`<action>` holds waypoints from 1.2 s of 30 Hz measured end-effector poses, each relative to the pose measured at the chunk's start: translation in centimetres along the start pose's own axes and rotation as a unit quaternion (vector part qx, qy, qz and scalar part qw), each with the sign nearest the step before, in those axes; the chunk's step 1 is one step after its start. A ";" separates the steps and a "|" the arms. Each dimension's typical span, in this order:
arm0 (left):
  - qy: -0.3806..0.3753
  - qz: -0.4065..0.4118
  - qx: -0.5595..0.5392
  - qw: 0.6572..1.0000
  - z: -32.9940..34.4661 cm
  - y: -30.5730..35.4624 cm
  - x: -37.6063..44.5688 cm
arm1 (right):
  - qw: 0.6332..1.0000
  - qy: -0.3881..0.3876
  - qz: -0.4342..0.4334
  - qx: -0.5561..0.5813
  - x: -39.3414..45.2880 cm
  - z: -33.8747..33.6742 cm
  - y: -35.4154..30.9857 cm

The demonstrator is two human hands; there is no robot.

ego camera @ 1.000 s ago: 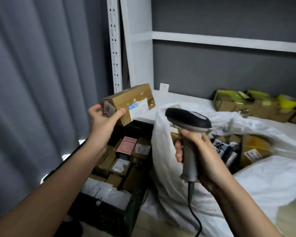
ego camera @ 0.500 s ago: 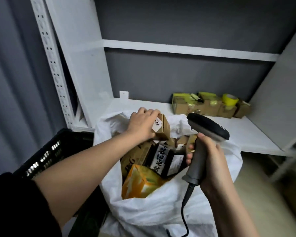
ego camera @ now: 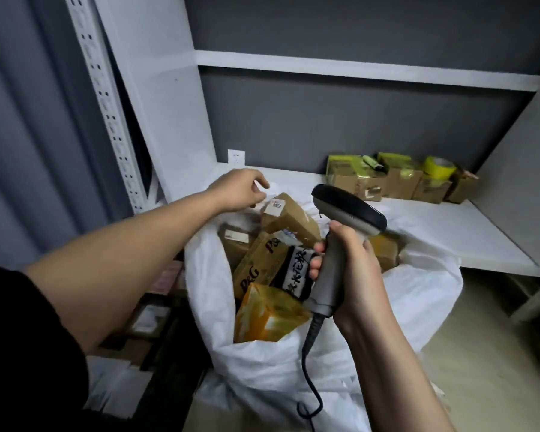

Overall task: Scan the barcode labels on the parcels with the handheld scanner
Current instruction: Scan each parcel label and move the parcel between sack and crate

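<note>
Several cardboard parcels (ego camera: 289,218), crinkled sack (ego camera: 418,294)

White shelf board (ego camera: 449,226) carrying a row of small cardboard boxes (ego camera: 399,179) (several taped in yellow-green) set against the grey back wall; a roll of yellow tape (ego camera: 438,166) is borne on the boxes; a white sack (ego camera: 418,294) of parcels is seen before the board's front edge.

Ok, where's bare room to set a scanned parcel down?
Shelf: bare white patch between the sack and the taped boxes, running right to the side panel. Sack mouth is crowded with parcels; the boxes fill the shelf's back edge.
</note>
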State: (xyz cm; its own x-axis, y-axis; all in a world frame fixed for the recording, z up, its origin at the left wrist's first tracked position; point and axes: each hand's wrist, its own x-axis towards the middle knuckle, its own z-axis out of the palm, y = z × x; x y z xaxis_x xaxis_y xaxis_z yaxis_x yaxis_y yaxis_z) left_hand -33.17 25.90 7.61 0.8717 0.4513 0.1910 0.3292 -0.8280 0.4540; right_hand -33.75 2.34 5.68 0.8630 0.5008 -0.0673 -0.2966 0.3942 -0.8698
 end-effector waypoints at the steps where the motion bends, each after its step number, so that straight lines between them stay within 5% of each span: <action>1: 0.027 0.003 -0.010 1.000 -1.2 -0.7 -0.9 | 1.000 -0.023 0.012 -0.005 -0.5 1.0 0.5; 9: 0.174 -0.105 -0.069 0.977 -7.6 -14.3 -11.6 | 0.959 -0.230 0.145 -0.083 -4.8 9.5 8.0; 13: 0.016 -0.217 0.042 0.975 -5.5 -23.7 -17.9 | 0.935 -0.258 0.194 -0.145 -5.4 12.5 13.4; 20: -0.378 -0.205 0.110 0.896 5.1 -31.8 -22.2 | 0.924 -0.197 0.230 -0.234 -2.4 14.0 21.7; 29: -0.451 -0.084 0.289 0.840 16.6 -35.3 -20.4 | 0.923 -0.154 0.246 -0.254 1.2 13.8 27.9; 36: -0.505 -0.017 0.262 0.822 22.8 -35.3 -19.8 | 0.931 -0.118 0.241 -0.248 3.0 12.6 29.1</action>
State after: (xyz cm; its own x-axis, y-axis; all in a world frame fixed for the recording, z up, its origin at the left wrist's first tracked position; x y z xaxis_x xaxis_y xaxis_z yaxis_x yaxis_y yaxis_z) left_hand -53.74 38.54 -32.06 0.6273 0.1902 -0.7552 0.2401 -0.9697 -0.0448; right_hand -44.96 24.97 -13.67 0.5466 0.7060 -0.4503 -0.3512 -0.2948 -0.8887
